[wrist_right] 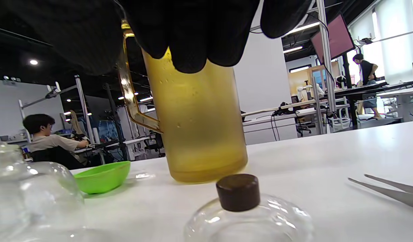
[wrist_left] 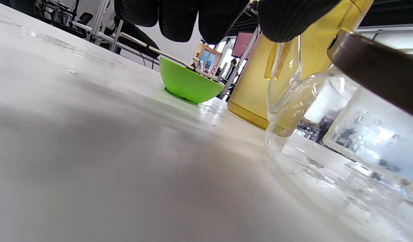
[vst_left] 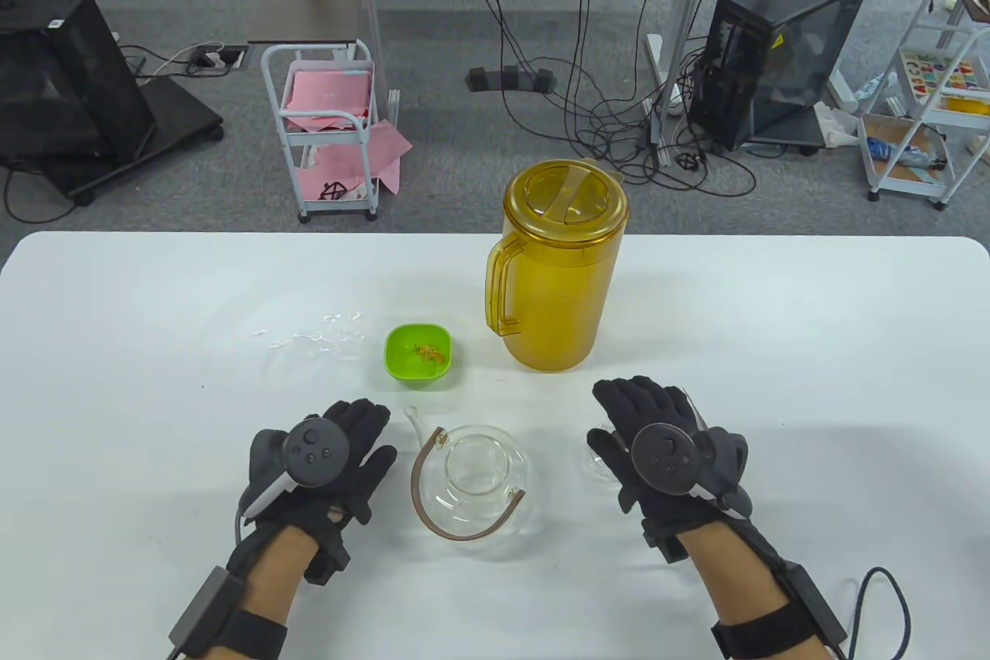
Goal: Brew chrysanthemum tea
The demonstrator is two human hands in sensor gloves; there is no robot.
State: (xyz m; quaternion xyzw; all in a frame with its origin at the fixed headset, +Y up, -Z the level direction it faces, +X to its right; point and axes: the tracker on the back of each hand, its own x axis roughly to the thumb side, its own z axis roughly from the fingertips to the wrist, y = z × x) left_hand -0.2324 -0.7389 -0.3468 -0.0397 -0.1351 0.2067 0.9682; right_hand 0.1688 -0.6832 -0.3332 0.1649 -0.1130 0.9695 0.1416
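Observation:
A lidless glass teapot (vst_left: 476,486) with a brown handle stands at the table's front centre. Behind it to the left is a green bowl (vst_left: 418,354) holding a few dried chrysanthemums (vst_left: 430,353). A lidded yellow pitcher (vst_left: 557,265) of water stands behind the bowl to the right. My left hand (vst_left: 348,436) lies flat and empty just left of the teapot. My right hand (vst_left: 642,412) is spread above the glass teapot lid (wrist_right: 246,215) with its brown knob (wrist_right: 238,191), holding nothing. The hand hides most of the lid in the table view.
Metal tweezers (wrist_right: 391,191) lie on the table to the right of the lid. A small spill of water (vst_left: 313,339) glistens left of the bowl. The white table (vst_left: 812,350) ends just behind the pitcher.

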